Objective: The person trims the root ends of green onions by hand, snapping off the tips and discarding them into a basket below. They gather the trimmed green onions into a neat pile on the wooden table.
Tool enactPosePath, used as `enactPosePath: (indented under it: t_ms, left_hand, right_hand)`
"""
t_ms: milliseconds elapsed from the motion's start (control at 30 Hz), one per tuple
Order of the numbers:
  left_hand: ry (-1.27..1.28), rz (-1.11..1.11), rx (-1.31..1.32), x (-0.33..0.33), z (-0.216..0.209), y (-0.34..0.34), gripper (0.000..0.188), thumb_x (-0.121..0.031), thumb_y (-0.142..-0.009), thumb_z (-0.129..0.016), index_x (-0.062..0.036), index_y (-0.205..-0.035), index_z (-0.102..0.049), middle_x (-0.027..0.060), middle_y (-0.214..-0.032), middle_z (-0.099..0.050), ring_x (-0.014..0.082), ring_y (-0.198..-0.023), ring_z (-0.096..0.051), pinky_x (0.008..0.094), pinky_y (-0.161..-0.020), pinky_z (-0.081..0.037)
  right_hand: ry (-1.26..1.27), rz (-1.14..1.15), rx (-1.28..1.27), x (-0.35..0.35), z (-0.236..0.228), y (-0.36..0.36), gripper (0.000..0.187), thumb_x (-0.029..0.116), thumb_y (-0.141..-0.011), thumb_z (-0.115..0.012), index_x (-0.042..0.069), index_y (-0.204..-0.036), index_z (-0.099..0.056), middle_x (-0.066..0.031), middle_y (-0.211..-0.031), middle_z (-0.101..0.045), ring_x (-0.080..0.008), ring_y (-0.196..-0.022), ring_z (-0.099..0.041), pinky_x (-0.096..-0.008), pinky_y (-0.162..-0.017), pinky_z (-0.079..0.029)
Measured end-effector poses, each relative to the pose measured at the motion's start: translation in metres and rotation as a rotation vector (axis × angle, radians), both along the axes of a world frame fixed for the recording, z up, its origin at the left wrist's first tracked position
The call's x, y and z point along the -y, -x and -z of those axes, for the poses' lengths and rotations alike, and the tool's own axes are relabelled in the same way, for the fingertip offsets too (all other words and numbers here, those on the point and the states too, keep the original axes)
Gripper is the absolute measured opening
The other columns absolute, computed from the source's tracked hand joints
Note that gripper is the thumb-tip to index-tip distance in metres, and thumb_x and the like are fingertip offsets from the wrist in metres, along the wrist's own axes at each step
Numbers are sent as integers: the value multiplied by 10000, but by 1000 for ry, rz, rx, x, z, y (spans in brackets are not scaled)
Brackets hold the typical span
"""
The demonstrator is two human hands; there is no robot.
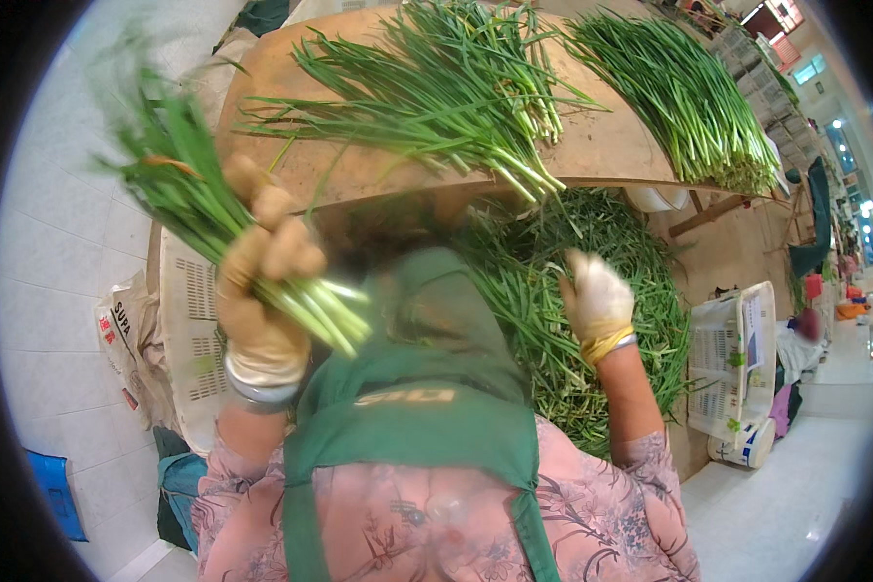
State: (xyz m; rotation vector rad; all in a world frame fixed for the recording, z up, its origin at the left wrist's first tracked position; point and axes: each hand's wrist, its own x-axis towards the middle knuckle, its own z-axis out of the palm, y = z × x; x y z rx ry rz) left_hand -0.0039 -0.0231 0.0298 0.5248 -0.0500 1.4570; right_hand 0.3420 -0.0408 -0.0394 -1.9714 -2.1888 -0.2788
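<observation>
My left hand (267,272), in a pale glove, is closed around a bunch of garlic chives (179,184). The pale stem ends point toward my apron, while the leaf tips are smeared by motion. An orange band (173,165) crosses the leaves above my fist. My right hand (599,301), gloved with a yellow band at the wrist, hovers over a heap of loose green leaves (592,378). Its fingers are loosely bent with the thumb apart, and nothing shows in them. Loose chives (427,97) lie across the table (272,87) ahead of me.
A thick row of chives (679,97) lies at the table's right. White plastic crates stand at my left (189,330) and right (732,359), with a white bucket (744,444) beside the right one. A printed sack (131,344) lies left; a blue object (56,493) is on the floor.
</observation>
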Motion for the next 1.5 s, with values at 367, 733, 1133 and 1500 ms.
enactPosePath:
  t_ms: [367,733,1133,1500]
  left_hand:
    - [548,179,-48,-1,55,12,250,-150,-1027,-514,21,-1199,-571,-40,-700,-309,63,-551,-345,233,-558,-361]
    - [590,71,-477,32,46,-13,239,-170,-978,-613,-25,-1168,-603,-1,-827,-532,86,-600,-443,273,-628,-418]
    - [494,-146,-887,15,44,-40,213,-130,-937,-672,10,-1099,-671,45,-885,-683,100,-702,-601,234,-627,-517]
    - [496,-134,-785,16,38,-37,292,-89,-935,-601,58,-1187,-613,186,-1096,-688,236,-915,-690,340,-837,-576]
  right_hand:
    - [-230,-292,-123,-113,-85,43,228,308,-858,-686,83,-832,-711,-136,-793,-660,-331,-725,-655,-431,-649,-533]
    - [-19,-256,-872,-13,-40,77,99,94,-883,-693,5,-852,-662,-17,-730,-621,-69,-598,-532,-226,-555,-445]
    - [-257,-577,-691,27,-22,111,180,149,-786,-757,105,-911,-636,-118,-697,-560,-310,-579,-579,-413,-534,-476]
    - [739,-138,-1902,-9,-18,152,303,249,-949,-658,-48,-1007,-685,-39,-847,-678,-82,-760,-588,-237,-683,-472]
